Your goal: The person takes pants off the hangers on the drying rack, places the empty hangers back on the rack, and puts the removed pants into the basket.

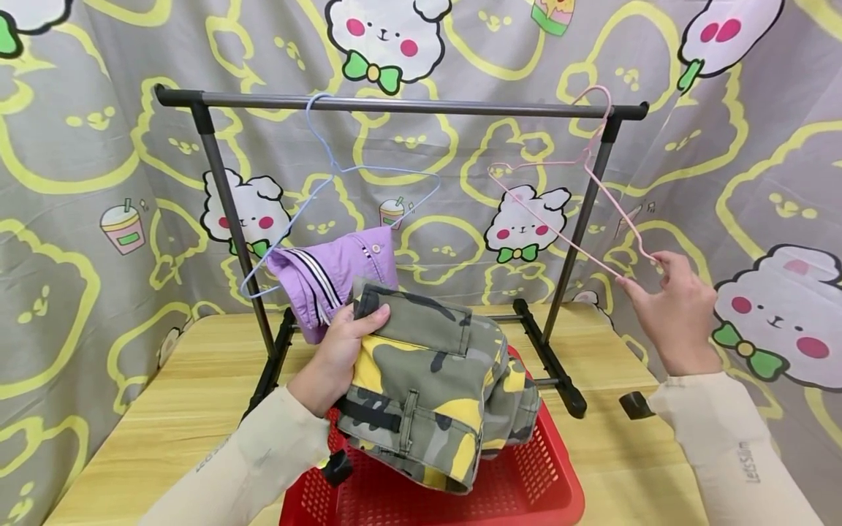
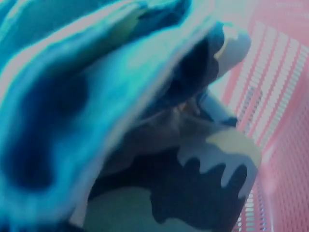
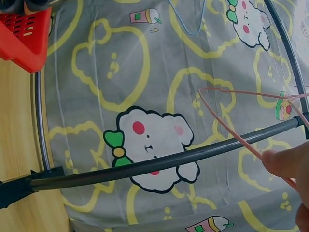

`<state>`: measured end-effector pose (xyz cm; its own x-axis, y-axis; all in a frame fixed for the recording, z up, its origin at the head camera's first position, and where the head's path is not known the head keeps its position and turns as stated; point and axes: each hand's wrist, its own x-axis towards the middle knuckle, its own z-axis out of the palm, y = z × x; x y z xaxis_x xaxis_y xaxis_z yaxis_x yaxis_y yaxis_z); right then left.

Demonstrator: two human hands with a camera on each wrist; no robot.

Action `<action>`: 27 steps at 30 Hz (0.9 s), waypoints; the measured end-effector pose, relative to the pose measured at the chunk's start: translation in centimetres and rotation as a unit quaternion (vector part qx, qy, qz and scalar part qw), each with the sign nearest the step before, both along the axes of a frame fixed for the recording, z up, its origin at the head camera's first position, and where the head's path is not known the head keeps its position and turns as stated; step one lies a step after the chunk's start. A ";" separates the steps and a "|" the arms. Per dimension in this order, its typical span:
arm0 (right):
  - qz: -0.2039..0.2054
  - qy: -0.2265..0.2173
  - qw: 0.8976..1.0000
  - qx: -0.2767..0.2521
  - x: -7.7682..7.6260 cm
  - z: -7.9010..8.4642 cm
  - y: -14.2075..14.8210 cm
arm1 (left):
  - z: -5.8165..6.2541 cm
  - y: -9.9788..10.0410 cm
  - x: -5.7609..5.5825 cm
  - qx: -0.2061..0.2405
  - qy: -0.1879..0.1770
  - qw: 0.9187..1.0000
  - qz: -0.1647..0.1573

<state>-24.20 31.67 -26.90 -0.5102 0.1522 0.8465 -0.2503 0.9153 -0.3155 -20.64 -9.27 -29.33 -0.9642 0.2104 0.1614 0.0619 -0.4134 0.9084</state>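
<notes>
My left hand (image 1: 335, 358) grips folded camouflage pants (image 1: 427, 380) in grey, yellow and black, thumb on top near one edge. They hang over a red basket (image 1: 569, 482); the left wrist view shows their folds close up and blurred. On the right, my right hand (image 1: 680, 310) pinches the lower right corner of a pink wire hanger (image 1: 588, 155) between thumb and fingers. This hanger carries no clothing, and its hook is at the right end of a dark rail (image 1: 427, 107). In the right wrist view the thumb (image 3: 285, 162) lies along the wire.
A blue hanger (image 1: 337, 169) hangs left of the rail's middle, with a folded purple garment (image 1: 349, 270) with striped trim on it. The rack's black foot (image 1: 552, 372) stands on the wooden table (image 1: 631, 453). Behind is a patterned curtain (image 1: 460, 44).
</notes>
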 end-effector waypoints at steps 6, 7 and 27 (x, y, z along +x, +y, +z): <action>0.003 -0.017 1.000 -0.012 -0.1 0.3 -0.2 | 0.2 0.1 0.2 0.013 -0.060 0.998 0.022; 0.003 -0.021 1.000 -0.015 -0.1 0.2 -0.2 | 0.3 0.1 0.3 0.013 -0.067 0.997 0.023; -0.003 -0.036 0.999 -0.013 -0.2 -0.5 0.0 | -1.1 0.9 1.4 0.026 -0.171 0.984 0.046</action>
<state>-24.41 31.63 -27.42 -0.5689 0.1774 0.8031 -0.2203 0.9079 -0.3566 -19.27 -8.34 -30.42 -0.9787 0.1192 -0.1674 -0.2040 -0.4668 0.8605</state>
